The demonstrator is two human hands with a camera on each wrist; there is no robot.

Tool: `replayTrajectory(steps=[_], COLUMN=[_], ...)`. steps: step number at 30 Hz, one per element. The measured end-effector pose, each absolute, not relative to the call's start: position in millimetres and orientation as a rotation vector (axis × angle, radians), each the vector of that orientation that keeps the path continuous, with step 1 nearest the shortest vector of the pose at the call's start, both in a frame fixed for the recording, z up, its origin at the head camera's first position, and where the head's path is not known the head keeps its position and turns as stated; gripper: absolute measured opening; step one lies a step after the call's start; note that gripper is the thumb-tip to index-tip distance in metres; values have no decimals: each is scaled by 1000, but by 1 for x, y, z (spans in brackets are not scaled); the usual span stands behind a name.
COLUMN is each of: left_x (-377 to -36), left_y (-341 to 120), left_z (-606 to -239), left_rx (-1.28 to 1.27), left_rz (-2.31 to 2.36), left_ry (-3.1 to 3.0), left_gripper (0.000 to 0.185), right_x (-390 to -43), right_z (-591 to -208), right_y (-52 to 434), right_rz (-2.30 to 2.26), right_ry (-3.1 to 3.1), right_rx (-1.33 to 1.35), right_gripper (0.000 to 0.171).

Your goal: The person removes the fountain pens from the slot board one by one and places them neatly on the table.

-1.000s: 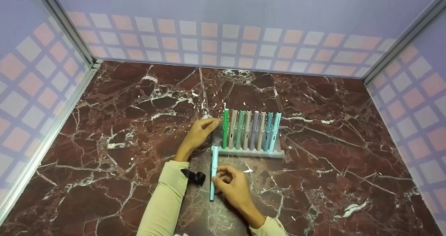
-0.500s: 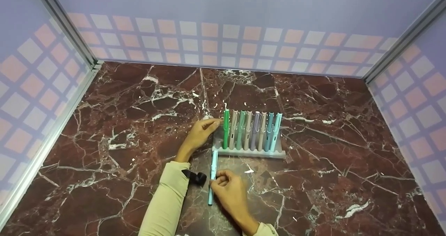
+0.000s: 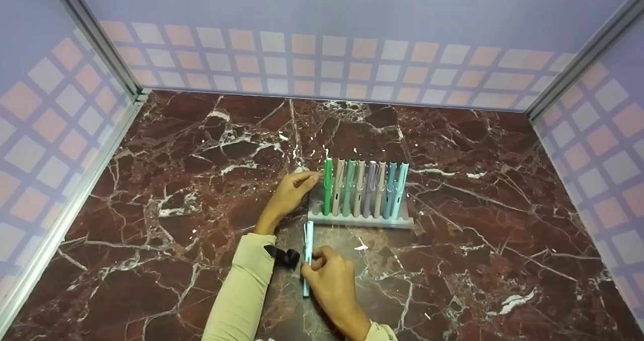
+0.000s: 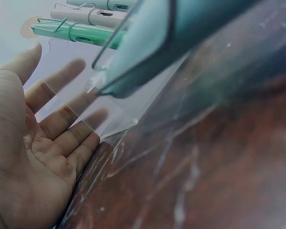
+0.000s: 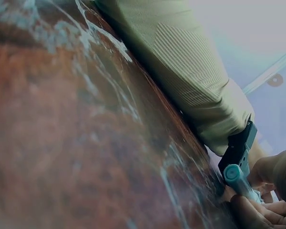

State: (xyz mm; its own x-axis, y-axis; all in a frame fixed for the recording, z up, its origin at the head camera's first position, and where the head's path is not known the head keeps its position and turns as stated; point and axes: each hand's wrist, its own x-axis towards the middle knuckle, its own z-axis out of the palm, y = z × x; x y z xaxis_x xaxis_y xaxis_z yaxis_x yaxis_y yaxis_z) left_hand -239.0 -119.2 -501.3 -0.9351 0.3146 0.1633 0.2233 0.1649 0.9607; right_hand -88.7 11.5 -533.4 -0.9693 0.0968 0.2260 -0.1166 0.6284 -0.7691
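Observation:
My right hand (image 3: 332,283) pinches a light blue pen (image 3: 309,240) between thumb and fingers, just in front of the pen stand's left end. Seen from the right wrist, the pen's round end (image 5: 233,173) pokes out past the fingers (image 5: 257,212). The clear pen stand (image 3: 362,221) bears a row of several clipped pens, with a green pen (image 3: 328,187) leftmost and a light blue one (image 3: 400,190) rightmost. My left hand (image 3: 289,195) rests at the stand's left edge. In the left wrist view, its loosely extended fingers (image 4: 62,121) show through the clear sheet.
A dark red marbled tabletop (image 3: 166,260) lies under everything. Panels with pink and white squares (image 3: 332,64) stand at the back and both sides. A black wrist mount (image 3: 284,256) on the left sleeve sits close beside the held pen.
My right hand has drawn the light blue pen slightly back from the stand, and the pen's clip now shows on its left side. My left hand stays at the stand's edge.

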Motion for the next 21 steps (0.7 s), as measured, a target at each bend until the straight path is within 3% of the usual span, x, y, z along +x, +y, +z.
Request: replayTrajectory(steps=[21], left_x=[-239], left_y=[-121], left_z=[-501], left_rx=[530], left_rz=[1910], left_ry=[2312], left_gripper=[34], right_x=[-91], right_z=[-538], right_y=[14], right_rz=[1257], right_ry=[-2658], right_rx=[97], right_gripper=[20])
